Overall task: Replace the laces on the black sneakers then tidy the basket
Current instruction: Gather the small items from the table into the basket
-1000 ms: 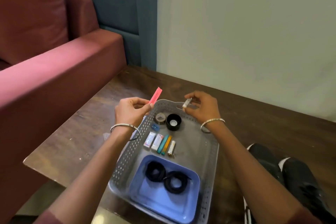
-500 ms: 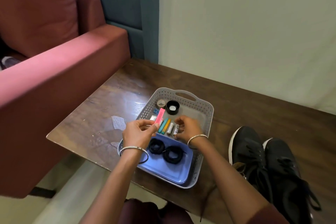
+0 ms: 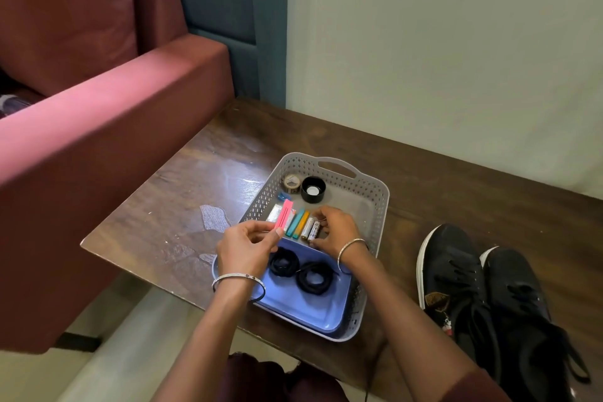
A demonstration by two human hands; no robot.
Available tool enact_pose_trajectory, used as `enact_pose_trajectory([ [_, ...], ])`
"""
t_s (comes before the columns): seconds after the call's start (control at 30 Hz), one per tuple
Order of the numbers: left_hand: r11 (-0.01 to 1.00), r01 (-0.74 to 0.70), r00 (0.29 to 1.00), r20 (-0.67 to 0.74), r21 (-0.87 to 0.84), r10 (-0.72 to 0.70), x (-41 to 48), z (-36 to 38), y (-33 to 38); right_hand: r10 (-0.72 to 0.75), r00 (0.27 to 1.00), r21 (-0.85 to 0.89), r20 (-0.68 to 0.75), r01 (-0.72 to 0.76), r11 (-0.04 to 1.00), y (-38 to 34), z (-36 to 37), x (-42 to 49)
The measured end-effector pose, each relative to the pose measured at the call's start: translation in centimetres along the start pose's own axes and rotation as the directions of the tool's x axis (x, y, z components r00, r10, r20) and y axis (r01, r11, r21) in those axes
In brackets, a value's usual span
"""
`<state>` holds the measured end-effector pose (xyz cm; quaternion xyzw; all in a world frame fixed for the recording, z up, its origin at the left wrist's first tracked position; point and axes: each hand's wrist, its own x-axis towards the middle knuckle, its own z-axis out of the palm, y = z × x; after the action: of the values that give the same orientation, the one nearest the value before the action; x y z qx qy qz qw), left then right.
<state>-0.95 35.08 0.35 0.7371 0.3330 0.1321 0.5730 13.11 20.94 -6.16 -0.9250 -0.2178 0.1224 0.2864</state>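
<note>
Seen from the head camera, a grey perforated basket (image 3: 378, 206) stands on a dark wooden table (image 3: 182, 206), near the table's front edge. In its near half sits a blue tray (image 3: 303, 308) with two coiled black laces (image 3: 284, 263) lying side by side. The left hand (image 3: 244, 245) hovers over the basket's left wall and pinches a pink clip (image 3: 284, 214) by its lower end between thumb and forefinger; the other fingers are curled under. The right hand (image 3: 337, 232) is low inside the basket, with forefinger and thumb curled round the end battery (image 3: 315, 229), which lies on the basket floor at the right of a row. In that row, to the left, are a neighbouring battery (image 3: 306, 228), an orange clip (image 3: 302, 222) and a teal clip (image 3: 295, 222). At the far end stand a roll of tape (image 3: 291, 182) and a black cap (image 3: 313, 189), just beside each other. The black sneakers (image 3: 456, 281) rest on the table to the right of the basket, laced, close together. A red sofa (image 3: 98, 140) fills the left
</note>
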Motion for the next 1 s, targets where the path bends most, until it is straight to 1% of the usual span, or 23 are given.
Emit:
enact_pose_trajectory([
  [0.07,1.000,-0.014,1.000,0.001,0.015,0.014,0.0,0.1,0.3,0.001,1.000,-0.006,0.003,-0.001,1.000,-0.2,-0.7,-0.2],
  [0.13,0.999,-0.030,1.000,0.007,0.038,0.030,0.1,0.2,0.4,0.025,0.999,0.046,-0.042,-0.023,0.999,-0.4,-1.5,-0.8],
  [0.2,0.996,-0.054,0.998,0.033,0.073,0.051,0.1,0.3,0.6,0.071,0.990,0.215,-0.125,-0.043,0.976,-0.9,-2.6,-1.9],
  [0.27,0.992,-0.073,0.995,0.070,0.103,0.067,0.0,0.7,0.9,0.096,0.984,0.371,-0.150,-0.034,0.928,-1.8,-3.7,-3.3],
  [0.33,0.991,-0.084,0.991,0.110,0.104,0.073,-0.2,1.1,1.1,0.050,0.995,0.465,-0.081,-0.006,0.885,-2.7,-4.8,-4.9],
  [0.4,0.990,-0.094,0.985,0.155,0.107,0.077,-0.4,1.7,1.3,-0.015,1.000,0.491,0.015,0.005,0.871,-3.3,-5.4,-5.9],
  [0.47,0.989,-0.091,0.981,0.183,0.118,0.068,-0.6,2.2,1.5,-0.037,0.998,0.452,0.054,0.009,0.892,-3.4,-5.6,-6.2],
  [0.6,0.992,-0.066,0.970,0.238,0.107,0.039,-0.9,2.6,2.0,-0.009,0.998,0.410,0.055,-0.014,0.912,-3.2,-6.3,-6.0],
  [0.7,0.992,-0.043,0.972,0.235,0.117,0.014,-1.0,3.1,1.9,-0.013,0.993,0.408,0.118,-0.037,0.912,-3.0,-7.0,-6.0],
  [0.77,0.992,-0.016,0.970,0.244,0.123,-0.014,-0.9,3.4,1.8,-0.021,0.992,0.371,0.120,-0.025,0.928,-2.9,-7.3,-6.0],
  [0.87,0.995,0.034,0.959,0.278,0.097,-0.060,-0.5,3.9,1.6,-0.037,0.997,0.237,0.070,0.020,0.971,-2.7,-7.6,-5.9],
  [0.93,0.997,0.052,0.969,0.237,0.052,-0.063,0.0,3.8,1.1,-0.030,1.000,0.125,0.009,0.028,0.992,-2.3,-7.8,-5.2],
  [0.97,0.998,0.045,0.978,0.204,0.035,-0.052,0.2,3.7,0.8,-0.028,1.000,0.036,-0.002,0.028,0.999,-1.9,-7.8,-4.6],
  [1.0,0.999,0.024,0.984,0.175,0.038,-0.031,0.5,3.5,0.5,-0.025,1.000,-0.084,0.016,0.026,0.996,-1.4,-7.7,-3.8],
])
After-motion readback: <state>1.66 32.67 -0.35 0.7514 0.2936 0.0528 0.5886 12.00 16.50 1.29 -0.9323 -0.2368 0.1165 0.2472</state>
